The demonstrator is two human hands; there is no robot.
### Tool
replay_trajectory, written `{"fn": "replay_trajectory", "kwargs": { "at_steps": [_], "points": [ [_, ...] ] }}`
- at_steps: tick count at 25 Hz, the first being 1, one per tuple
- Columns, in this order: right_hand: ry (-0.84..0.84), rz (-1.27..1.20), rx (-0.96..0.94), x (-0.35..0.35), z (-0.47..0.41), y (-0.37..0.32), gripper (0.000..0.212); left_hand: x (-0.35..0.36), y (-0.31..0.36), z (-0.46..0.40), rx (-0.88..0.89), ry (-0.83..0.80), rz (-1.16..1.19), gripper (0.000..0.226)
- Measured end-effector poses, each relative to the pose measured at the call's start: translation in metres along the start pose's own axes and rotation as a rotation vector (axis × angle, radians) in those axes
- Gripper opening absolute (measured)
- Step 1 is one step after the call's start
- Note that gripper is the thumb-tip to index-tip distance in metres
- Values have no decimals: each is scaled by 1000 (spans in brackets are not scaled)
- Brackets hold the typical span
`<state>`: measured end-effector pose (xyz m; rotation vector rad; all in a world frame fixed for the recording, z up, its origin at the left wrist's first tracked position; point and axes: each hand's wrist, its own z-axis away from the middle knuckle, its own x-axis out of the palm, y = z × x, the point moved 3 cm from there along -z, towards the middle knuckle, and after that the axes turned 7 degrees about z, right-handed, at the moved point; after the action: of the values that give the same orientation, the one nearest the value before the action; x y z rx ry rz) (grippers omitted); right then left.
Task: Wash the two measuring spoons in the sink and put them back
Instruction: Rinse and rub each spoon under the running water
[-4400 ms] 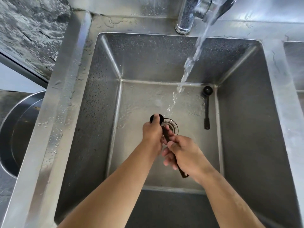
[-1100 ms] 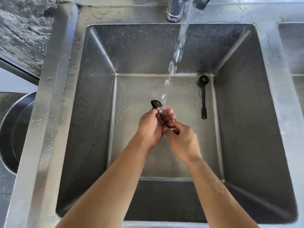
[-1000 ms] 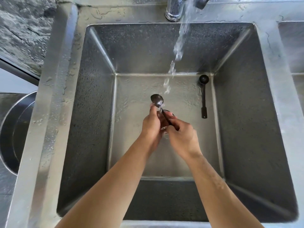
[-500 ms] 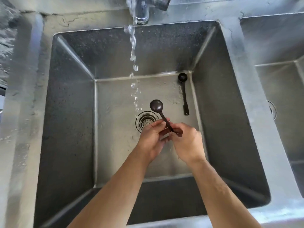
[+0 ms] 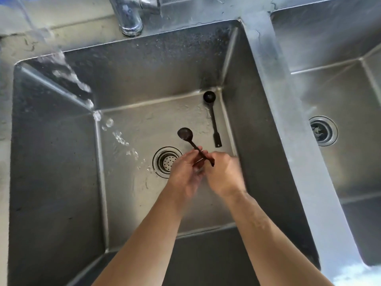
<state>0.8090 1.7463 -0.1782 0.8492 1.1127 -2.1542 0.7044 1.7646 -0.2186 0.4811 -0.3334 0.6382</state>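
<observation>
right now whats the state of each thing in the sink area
steel tap: running
dark round-bowled measuring spoon: held by its handle above the drain
left hand: gripping that handle
right hand: pinching the handle's end
second black measuring spoon: lying flat in the basin's far right corner
round drain strainer: uncovered

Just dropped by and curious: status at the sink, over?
Both hands, left and right, pinch one spoon by its handle. Second spoon lies on sink floor. Nothing in the way.
</observation>
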Motion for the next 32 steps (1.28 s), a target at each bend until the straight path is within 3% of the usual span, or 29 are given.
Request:
{"fn": "replay_trajectory", "kwargs": {
  "at_steps": [3, 7, 17, 32],
  "points": [
    [-79, 26, 35, 12, -14, 3, 29, 4, 3, -12, 60, 67, -66, 10],
    [-124, -128, 160, 20, -37, 16, 24, 14, 6, -33, 112, 170, -171, 13],
    [-61, -197, 241, 39, -98, 33, 14, 41, 34, -106, 330, 347, -557, 13],
    [76, -113, 334, 65, -150, 22, 18, 52, 57, -167, 368, 381, -582, 13]
  ]
}}
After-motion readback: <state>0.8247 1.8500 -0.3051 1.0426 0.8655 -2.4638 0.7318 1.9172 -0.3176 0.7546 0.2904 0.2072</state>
